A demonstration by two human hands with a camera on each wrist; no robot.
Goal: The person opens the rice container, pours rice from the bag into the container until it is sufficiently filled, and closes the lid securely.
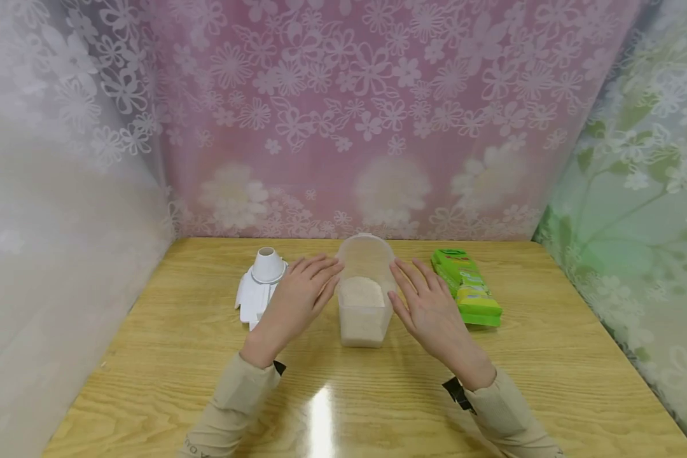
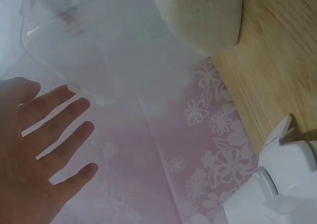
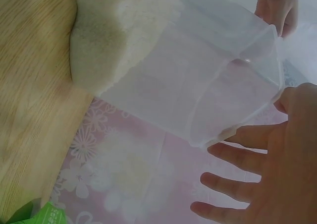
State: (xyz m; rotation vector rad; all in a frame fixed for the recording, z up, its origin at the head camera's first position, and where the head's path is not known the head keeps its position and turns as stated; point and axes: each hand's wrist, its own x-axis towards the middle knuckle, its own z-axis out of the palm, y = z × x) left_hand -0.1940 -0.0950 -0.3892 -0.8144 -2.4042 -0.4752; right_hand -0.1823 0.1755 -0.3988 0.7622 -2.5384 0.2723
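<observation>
A translucent plastic container (image 1: 366,327), partly filled with pale, rice-like grains (image 1: 362,292), stands upright on the table between the two hands. My left hand (image 1: 303,292) is at its left side, fingers extended and spread, with the fingertips right at the upper edge. On the opposite side my right hand (image 1: 429,308) has its fingers spread too. In the right wrist view the right thumb and index fingertips (image 3: 228,133) overlap the container's rim (image 3: 282,75). Neither hand has its fingers curled round the container.
Left of the container, partly behind the left hand, lies a flat white plastic piece with a cone-shaped spout (image 1: 268,264). A green packet (image 1: 469,289) lies to the right, beyond the right hand. Flowered curtains (image 1: 372,127) enclose the wooden table (image 1: 378,407) at the back and sides.
</observation>
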